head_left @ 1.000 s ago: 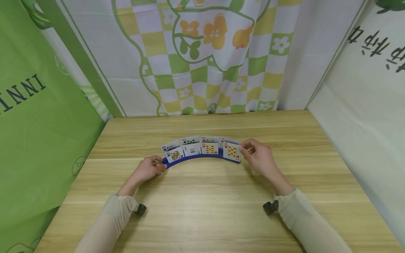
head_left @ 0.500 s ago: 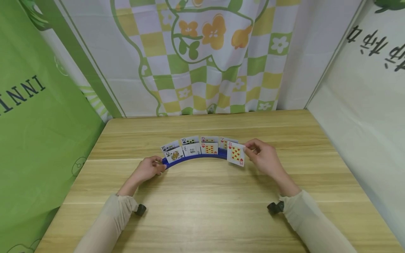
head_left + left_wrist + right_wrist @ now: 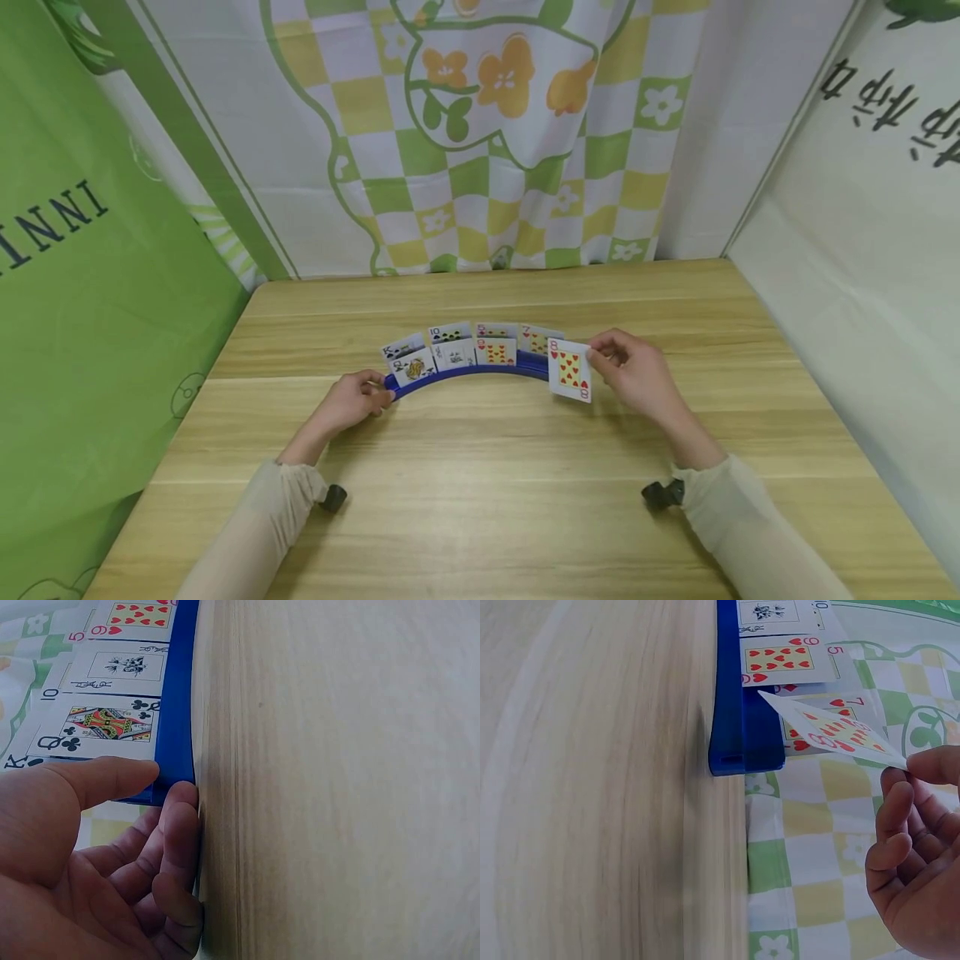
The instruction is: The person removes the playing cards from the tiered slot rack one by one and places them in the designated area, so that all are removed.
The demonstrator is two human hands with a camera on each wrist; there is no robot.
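- Head view: I have the right hand point(image 3: 633, 375) pinching the eight of hearts point(image 3: 569, 370) by its upper right edge, thumb and fingertips clamped on it. A second ago that card stood at the right end of the blue card holder point(image 3: 534, 364); now it is farther right and nearer the person.
- The seven of hearts point(image 3: 538, 338), mostly hidden behind it then, shows much more of its face.
- The left hand point(image 3: 351, 400) has stayed put, gripping the holder's left end on the wooden table point(image 3: 480, 483). The queen point(image 3: 414, 367), joker point(image 3: 455, 356) and nine of hearts point(image 3: 497, 352) stand in front as before.
- Left wrist view: I see the thumb point(image 3: 112, 778) on the holder's end beside the queen, fingertips against its near side.
- Right wrist view: the eight slants in front of the seven, one corner pinched, the remaining fingers curled. Its opposite corner seems clear of the holder, though from this angle I can't be certain.
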